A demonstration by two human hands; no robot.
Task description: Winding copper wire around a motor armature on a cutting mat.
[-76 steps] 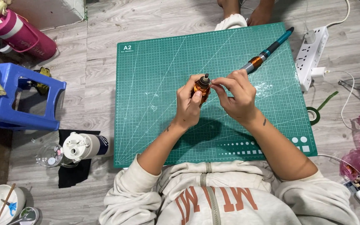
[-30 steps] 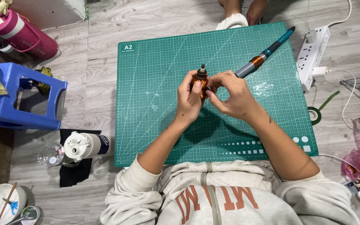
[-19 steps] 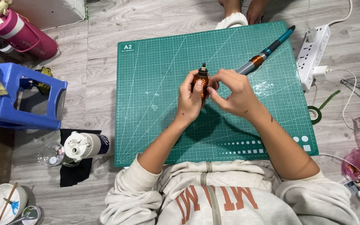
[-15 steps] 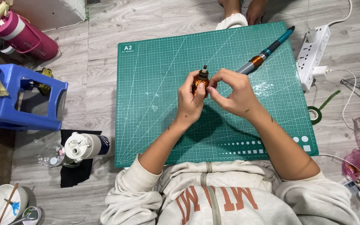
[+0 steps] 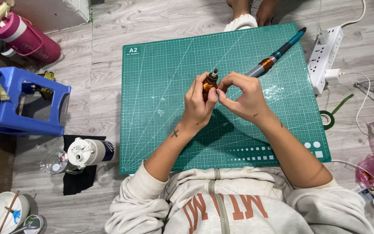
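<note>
Got my left hand (image 5: pixel 198 106) clamped round the little copper-wound coil (image 5: pixel 208 85) over the mat's (image 5: pixel 161 65) middle, right hand (image 5: pixel 243 93) pinching at it, winding looks nearly done, ends probably left.

A small copper-wound coil (image 5: pixel 208 86) with a dark stub at its top stands nearly upright above the middle of the green cutting mat (image 5: pixel 161 108), pinched from both sides at fingertip level. Just beside it to the right, a long teal pen-shaped tool (image 5: pixel 278 54) with a copper-wound band slants away toward the mat's far right corner.
</note>
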